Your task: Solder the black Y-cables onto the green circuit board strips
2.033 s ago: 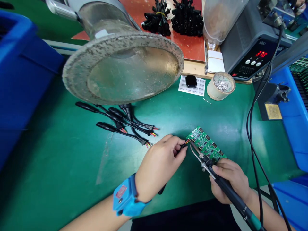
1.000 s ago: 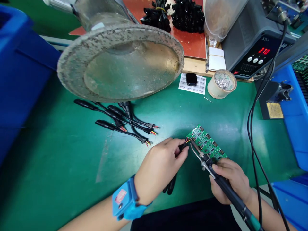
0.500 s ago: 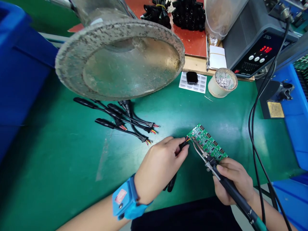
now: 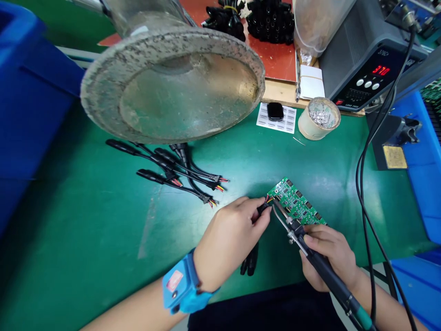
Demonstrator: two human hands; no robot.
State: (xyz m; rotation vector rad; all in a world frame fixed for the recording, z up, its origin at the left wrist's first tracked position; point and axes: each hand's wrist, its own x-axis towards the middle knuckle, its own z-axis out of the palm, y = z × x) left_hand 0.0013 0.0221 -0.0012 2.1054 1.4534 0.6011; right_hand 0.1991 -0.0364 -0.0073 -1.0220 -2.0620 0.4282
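Observation:
My left hand (image 4: 234, 234), a blue strap on its wrist, pinches a black cable (image 4: 263, 208) near its stripped end. The cable's red and yellow wires meet the left corner of a green circuit board (image 4: 299, 202). Below the hand, the cable's black plug ends (image 4: 251, 262) hang out. My right hand (image 4: 330, 253) is closed around a soldering iron (image 4: 320, 266) with a thin metal feed tube alongside. The iron's tip is at the wires on the board's edge; exact contact is too small to tell.
Several black cables (image 4: 172, 172) with bare wire ends lie left. A large fume extraction hood (image 4: 103, 101) overhangs them. Behind are a watch (image 4: 275, 111) on a label sheet, a round solder-scrap tub (image 4: 317, 120) and a soldering station (image 4: 365, 59). The iron's cord (image 4: 361, 193) runs down right.
The soldering iron and my right hand have shifted slightly left and down, the tip staying at the wires. The plug ends below my left hand have swung a little right.

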